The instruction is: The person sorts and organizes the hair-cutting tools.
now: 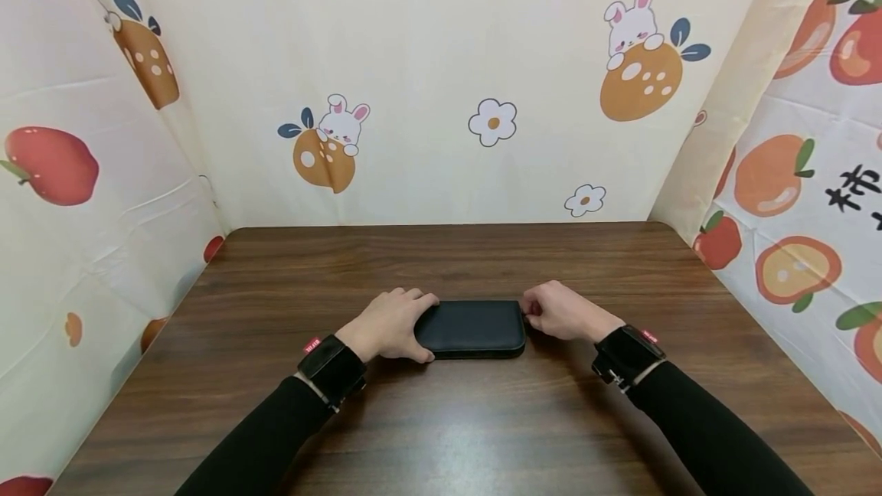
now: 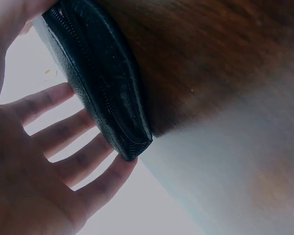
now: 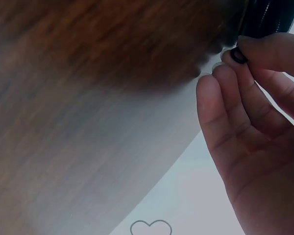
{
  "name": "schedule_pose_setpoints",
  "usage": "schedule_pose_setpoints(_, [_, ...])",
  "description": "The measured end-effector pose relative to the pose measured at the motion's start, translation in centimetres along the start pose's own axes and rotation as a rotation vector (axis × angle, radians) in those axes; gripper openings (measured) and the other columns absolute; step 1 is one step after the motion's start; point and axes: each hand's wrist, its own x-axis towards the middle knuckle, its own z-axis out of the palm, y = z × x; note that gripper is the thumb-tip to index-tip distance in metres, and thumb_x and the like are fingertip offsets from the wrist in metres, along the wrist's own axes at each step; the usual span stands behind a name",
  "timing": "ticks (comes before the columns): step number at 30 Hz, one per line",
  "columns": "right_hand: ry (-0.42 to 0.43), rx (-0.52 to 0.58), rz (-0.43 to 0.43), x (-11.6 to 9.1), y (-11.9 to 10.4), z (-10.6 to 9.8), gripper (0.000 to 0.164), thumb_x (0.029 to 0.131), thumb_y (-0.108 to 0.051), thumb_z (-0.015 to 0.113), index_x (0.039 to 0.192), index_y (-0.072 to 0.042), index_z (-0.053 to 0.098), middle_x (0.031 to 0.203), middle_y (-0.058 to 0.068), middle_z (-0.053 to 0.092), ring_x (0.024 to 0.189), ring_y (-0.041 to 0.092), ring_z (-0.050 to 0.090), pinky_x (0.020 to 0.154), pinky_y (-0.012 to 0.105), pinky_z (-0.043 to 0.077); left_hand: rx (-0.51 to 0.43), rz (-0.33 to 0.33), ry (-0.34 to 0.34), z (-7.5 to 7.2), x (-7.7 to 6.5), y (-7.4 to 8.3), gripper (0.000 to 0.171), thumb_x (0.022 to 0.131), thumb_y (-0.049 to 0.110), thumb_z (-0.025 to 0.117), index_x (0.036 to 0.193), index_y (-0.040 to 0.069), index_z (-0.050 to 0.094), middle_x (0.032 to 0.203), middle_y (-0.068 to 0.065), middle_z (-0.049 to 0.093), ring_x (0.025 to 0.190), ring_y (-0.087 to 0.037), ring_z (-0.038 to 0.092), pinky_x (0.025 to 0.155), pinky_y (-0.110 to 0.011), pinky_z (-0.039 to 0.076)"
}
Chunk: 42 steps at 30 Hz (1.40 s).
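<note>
A black zip-around wallet (image 1: 475, 329) lies flat on the table, its long side running left to right. My left hand (image 1: 393, 326) grips the wallet's left end, thumb at the near edge and fingers at the far edge. In the left wrist view, zipper teeth (image 2: 110, 105) run along the wallet's side, and the fingertips touch its edge. At the right end of the wallet, my right hand (image 1: 566, 312) pinches a small black zipper pull (image 3: 238, 56) between thumb and index finger. The other fingers of that hand are bent beside it.
The dark wood-grain table (image 1: 331, 266) extends around both hands. Behind it hangs a cream curtain (image 1: 427, 167) printed with rabbits and flowers, and fruit-printed cloth (image 1: 779, 236) encloses the sides. Each wrist wears a black strapped camera (image 1: 332, 366).
</note>
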Motion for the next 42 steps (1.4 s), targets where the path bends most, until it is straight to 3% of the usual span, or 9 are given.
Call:
schedule_pose_setpoints(15, [-0.077,-0.003,-0.031,-1.8,-1.9,0.0,0.019,0.081,-0.004,0.066,0.070,-0.018,0.060,0.062,-0.011,0.049,0.054,0.004,0.043,0.052,0.023,0.039,0.012,-0.018,-0.001,0.0,0.1,-0.2,0.087,0.067,0.059,0.075,0.139,0.021,0.045,0.131,-0.004,0.052,0.113,-0.027,0.050,0.093,-0.045,0.041])
schedule_pose_setpoints(23, [-0.104,-0.004,0.001,-2.2,-2.4,0.2,0.022,0.082,-0.008,0.068,0.067,-0.022,0.059,0.060,-0.013,0.049,0.052,0.002,0.042,0.050,0.021,0.038,0.002,-0.008,0.003,0.2,0.0,0.0,0.086,0.068,0.058,0.075,0.140,0.020,0.045,0.132,-0.005,0.052,0.114,-0.028,0.050,0.093,-0.046,0.041])
schedule_pose_setpoints(42, [-0.048,-0.029,-0.028,-2.9,-3.0,0.3,0.023,0.080,-0.009,0.070,0.064,-0.022,0.062,0.059,-0.015,0.051,0.052,0.001,0.043,0.051,0.022,0.040,0.013,-0.030,0.006,0.2,0.1,0.2,0.087,0.067,0.060,0.076,0.139,0.021,0.046,0.130,-0.004,0.053,0.113,-0.027,0.051,0.092,-0.046,0.041])
